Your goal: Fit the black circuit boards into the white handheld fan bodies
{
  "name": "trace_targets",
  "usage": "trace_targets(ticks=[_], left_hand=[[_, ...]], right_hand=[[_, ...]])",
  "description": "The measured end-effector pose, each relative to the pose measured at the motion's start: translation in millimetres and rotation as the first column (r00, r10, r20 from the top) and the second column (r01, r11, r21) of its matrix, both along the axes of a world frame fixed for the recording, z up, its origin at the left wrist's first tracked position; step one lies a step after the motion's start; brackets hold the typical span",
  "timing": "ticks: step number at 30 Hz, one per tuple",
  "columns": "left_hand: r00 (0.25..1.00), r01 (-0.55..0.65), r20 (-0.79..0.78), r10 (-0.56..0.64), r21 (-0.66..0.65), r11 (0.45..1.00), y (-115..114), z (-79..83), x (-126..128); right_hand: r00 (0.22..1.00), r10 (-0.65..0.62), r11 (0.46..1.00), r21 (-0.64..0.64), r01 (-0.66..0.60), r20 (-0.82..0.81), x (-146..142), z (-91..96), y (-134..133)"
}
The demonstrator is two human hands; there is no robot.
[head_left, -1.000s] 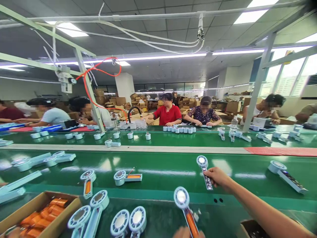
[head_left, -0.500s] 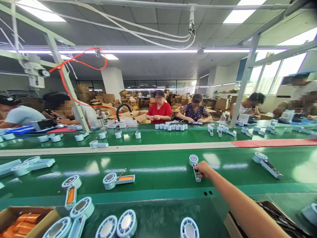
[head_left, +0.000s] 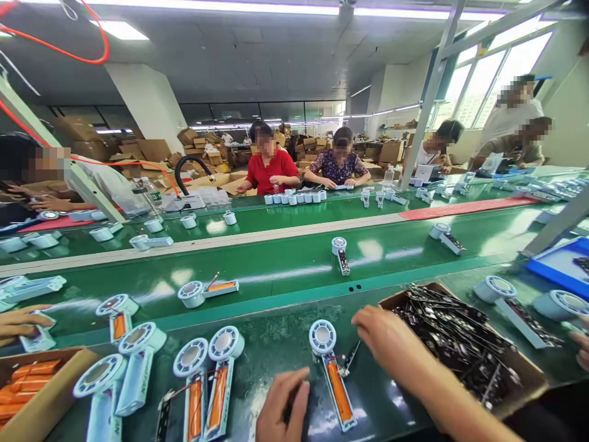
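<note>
My right hand (head_left: 385,334) hovers over the near table edge with loosely curled fingers and nothing in it, between a white fan shell with an orange battery (head_left: 332,376) and a cardboard box of dark circuit boards (head_left: 453,334). My left hand (head_left: 281,408) rests on the table beside that fan shell, fingers stretched flat, holding nothing. On the green belt further out lies another fan shell with a circuit board (head_left: 341,255), apart from both hands.
Several open fan shells (head_left: 202,383) lie at the near left, beside a box of orange batteries (head_left: 27,383). A neighbour's hand (head_left: 21,322) holds a shell at the far left. More shells ride the belt (head_left: 276,264). Several people sit across it. A blue tray (head_left: 561,264) stands right.
My right hand let go of the shell with the circuit board on the belt and drew back to the near table. My view tilted down, and my left hand came into sight.
</note>
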State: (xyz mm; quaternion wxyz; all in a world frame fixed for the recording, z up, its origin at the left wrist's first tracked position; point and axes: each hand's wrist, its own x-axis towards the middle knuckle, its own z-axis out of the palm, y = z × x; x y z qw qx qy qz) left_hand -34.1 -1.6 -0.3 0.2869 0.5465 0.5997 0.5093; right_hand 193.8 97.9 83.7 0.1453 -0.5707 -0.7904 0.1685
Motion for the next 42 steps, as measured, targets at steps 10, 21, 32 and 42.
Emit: trace_targets(ticks=[10,21,32,42], left_hand=[[0.975,0.127,0.206,-0.084,-0.207,0.97,-11.9,18.1,31.3],[0.754,0.296,0.656,-0.032,-0.296,0.908,-11.2,17.3,27.9],[0.623,0.348,0.779,0.075,-0.362,0.865,-10.5,20.6,19.8],[0.785,0.301,0.618,-0.038,-0.327,0.896,-9.3,18.5,15.7]], right_hand=[[0.998,0.038,0.901,0.43,-0.058,0.055,-11.4,-60.7,-77.2],[0.772,0.356,0.934,0.239,-0.267,-0.527,-29.9,-54.1,-110.5],[0.64,-0.023,0.998,0.015,0.054,-0.768,-29.0,-62.1,-65.7],[0.797,0.2,0.979,0.076,-0.191,-0.569,-46.5,-38.6,-45.5]])
